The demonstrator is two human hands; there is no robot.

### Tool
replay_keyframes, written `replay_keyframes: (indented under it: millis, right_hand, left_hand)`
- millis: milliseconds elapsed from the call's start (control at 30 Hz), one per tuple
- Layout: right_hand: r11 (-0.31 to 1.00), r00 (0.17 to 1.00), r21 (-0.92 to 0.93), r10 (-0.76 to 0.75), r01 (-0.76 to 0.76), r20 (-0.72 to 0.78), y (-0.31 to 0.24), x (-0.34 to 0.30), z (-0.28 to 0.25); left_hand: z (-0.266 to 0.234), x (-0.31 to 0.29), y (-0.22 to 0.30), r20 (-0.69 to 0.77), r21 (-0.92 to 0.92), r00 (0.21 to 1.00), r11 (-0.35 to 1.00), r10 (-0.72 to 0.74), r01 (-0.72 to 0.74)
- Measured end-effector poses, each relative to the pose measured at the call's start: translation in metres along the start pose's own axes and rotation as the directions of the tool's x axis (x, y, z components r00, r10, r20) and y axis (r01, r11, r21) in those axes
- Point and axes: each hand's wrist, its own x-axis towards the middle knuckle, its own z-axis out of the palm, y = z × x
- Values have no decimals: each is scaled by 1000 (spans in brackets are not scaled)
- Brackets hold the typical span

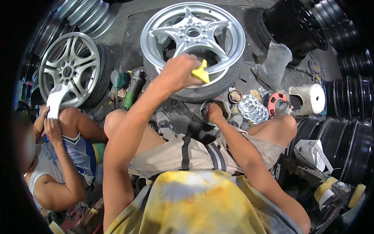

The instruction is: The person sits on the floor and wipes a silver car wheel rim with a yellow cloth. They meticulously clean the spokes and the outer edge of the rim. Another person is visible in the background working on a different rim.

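A silver alloy wheel rim (188, 27) lies face up on a black tyre (202, 92) in front of me. My left hand (180, 73) reaches over the rim's near edge. Its closed fingers grip a folded yellow sheet (200, 72); whether that is sandpaper or cloth I cannot make out. Between my feet stands a small round pail (227, 105), and my right hand (214, 112) dips into it with curled fingers. What those fingers hold, if anything, is hidden by the hand and the pail's wall.
On the left, a co-worker's hands (52, 123) hold a white strip (57, 97) against another silver rim (67, 70) with a tyre. A green angle grinder (133, 91) lies near my left knee. At right are a silver crinkled piece (253, 108), a white stool (307, 99) and stacked black rims (343, 144).
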Motion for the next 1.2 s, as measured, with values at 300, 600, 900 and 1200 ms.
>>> replay_keyframes:
  millis: [300,600,900,1200]
  right_hand:
    - [969,985,209,102,-129,138,-11,-5,23]
    - [969,990,228,117,-95,-82,-8,-15,42]
    - [926,948,371,181,-74,-262,44,-17,42]
    - [762,930,647,212,37,-302,54,-30,-1]
  left_hand:
    - [27,-2,15,9,150,997,986,-79,77]
    - [42,2,16,12,282,1000,959,-8,4]
    - [61,-10,59,-34,250,997,967,63,-52]
    - [83,-24,82,68,183,995,979,78,-89]
